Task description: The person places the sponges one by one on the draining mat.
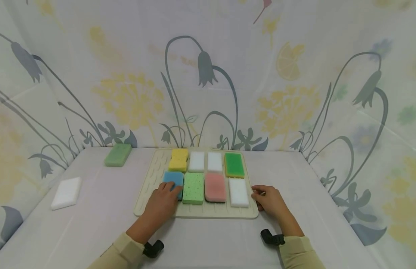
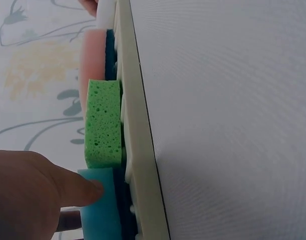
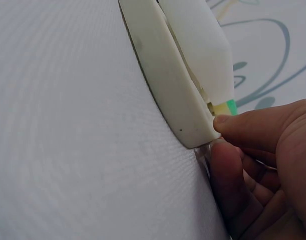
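A cream ribbed tray [image 1: 148,186] lies on the table with two rows of sponges. My left hand [image 1: 161,201] holds the blue sponge [image 1: 173,176] at the left of the near row; in the left wrist view its thumb [image 2: 87,192] presses on the sponge's side. Beside it stand a speckled light-green sponge [image 1: 193,188] and a pink sponge [image 1: 215,187] with a dark underside. At the tray's right edge, my right hand [image 1: 270,200] pinches the rim between thumb and index finger, close to a white sponge [image 1: 239,192].
The far row has a yellow sponge [image 1: 178,160], two white sponges [image 1: 196,161] and a green-topped one [image 1: 234,165]. Left of the tray, a pale green sponge [image 1: 118,155] and a white block [image 1: 66,193] lie on the table. A flowered cloth [image 1: 208,93] hangs behind.
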Available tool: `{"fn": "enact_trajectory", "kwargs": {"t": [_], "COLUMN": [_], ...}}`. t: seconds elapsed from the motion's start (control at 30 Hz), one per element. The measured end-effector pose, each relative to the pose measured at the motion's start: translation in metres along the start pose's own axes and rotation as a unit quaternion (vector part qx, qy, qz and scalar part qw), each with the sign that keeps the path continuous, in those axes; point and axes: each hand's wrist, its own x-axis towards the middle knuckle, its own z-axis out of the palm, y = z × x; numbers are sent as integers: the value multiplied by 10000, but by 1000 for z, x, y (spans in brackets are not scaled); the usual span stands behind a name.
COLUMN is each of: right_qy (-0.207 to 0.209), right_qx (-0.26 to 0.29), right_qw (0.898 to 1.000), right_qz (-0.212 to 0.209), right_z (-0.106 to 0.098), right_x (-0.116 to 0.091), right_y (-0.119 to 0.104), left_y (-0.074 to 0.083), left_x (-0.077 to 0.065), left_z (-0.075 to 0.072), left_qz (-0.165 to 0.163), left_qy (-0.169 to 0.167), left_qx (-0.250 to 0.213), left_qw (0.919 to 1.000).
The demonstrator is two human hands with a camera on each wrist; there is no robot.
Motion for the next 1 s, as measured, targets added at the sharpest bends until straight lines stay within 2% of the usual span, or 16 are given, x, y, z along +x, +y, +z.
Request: {"fn": "enact_trajectory", "kwargs": {"t": [0.2, 0.5, 0.8, 1.0], "right_qy": [49, 41, 35, 49], "right_qx": [-17, -34, -19, -83], "right_qw": [10000, 10000, 10000, 9999], "right_qz": [-28, -18, 31, 48], "right_z": [0, 1, 1, 0], "right_x": [0, 1, 0, -2], "right_y": [-2, 0, 0, -1], "left_y": [-5, -15, -35, -50], "left_x": [1, 0, 3, 8], "left_z": [-1, -8, -13, -20], "left_qz": [-39, -329, -538, -871], "left_qy": [-85, -336, -106, -289], "left_qx": [-107, -573, -491, -479], "left_qw": [9999, 9972, 9973, 9946]}}
